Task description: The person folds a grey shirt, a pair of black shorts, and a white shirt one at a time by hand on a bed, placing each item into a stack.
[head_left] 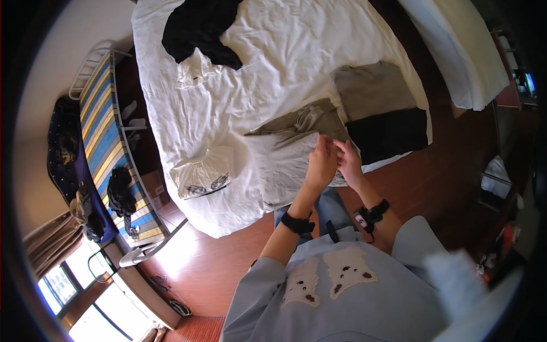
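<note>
Grey-beige trousers (285,154) lie partly bunched on the white bed (273,68), near its front edge. Over their right part, my left hand (323,162) and my right hand (348,162) are close together with bent fingers. Whatever the fingertips of either hand pinch is too small to make out. Right of the hands is a folded black garment (387,135), with a folded grey-brown garment (373,91) behind it. A folded white garment with a dark print (204,170) lies to the left.
A black garment (199,31) and a small white cloth (195,69) lie at the bed's far left. A striped folding bed (108,137) holding dark clothes (121,194) stands at the left. Another white-covered piece of furniture (461,51) is at the upper right.
</note>
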`<state>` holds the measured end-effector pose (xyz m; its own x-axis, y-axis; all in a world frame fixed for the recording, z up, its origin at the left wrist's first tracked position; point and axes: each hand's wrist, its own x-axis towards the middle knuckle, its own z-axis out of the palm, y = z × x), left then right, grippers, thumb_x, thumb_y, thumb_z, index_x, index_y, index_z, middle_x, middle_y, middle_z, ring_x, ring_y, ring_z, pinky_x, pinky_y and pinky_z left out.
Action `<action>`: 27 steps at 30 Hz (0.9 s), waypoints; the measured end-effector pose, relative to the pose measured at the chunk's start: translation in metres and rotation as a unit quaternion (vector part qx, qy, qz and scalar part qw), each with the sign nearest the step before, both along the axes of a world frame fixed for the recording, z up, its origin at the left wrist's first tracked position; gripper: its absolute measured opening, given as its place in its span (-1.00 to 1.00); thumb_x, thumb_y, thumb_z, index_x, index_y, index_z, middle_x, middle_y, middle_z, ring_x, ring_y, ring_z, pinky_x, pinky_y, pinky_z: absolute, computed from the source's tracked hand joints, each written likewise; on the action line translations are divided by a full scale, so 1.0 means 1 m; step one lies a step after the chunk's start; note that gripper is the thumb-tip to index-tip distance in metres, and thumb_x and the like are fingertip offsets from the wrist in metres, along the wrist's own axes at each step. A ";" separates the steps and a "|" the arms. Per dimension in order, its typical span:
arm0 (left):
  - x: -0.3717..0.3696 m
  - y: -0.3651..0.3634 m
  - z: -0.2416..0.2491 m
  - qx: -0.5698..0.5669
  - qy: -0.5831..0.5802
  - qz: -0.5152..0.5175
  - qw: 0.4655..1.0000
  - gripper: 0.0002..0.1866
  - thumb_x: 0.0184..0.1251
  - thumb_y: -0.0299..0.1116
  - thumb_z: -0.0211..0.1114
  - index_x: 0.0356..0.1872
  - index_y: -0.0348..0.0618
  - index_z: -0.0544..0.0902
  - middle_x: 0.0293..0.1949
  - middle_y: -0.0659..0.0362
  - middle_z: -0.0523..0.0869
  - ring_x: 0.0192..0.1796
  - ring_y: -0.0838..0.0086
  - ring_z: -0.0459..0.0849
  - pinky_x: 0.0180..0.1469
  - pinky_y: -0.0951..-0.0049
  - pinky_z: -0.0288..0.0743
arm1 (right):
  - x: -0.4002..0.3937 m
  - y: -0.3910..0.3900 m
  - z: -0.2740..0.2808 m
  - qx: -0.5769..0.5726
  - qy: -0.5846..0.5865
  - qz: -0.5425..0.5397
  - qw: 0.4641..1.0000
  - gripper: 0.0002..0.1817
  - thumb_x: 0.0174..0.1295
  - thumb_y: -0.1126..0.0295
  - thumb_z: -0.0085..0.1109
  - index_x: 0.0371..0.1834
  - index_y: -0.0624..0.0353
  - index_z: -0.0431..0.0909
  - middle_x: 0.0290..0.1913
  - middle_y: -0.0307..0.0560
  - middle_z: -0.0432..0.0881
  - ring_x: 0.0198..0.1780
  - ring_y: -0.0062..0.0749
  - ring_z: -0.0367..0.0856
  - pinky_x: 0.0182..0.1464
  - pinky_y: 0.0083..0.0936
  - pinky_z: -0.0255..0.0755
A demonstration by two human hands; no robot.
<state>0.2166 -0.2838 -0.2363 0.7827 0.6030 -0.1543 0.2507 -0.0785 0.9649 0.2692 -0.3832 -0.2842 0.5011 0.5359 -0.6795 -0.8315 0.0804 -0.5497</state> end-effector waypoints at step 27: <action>-0.004 0.137 -0.028 0.211 0.135 -0.175 0.952 -0.76 -0.02 -0.32 0.21 -0.32 -0.19 0.52 -0.37 0.05 0.49 -0.35 0.21 0.48 -0.31 0.33 0.31 | 0.046 0.014 0.039 -0.052 -0.330 0.269 0.903 -0.56 -0.06 0.62 -0.14 -0.02 0.14 0.36 -0.01 -0.07 0.39 0.02 -0.41 0.34 0.02 -0.58 0.19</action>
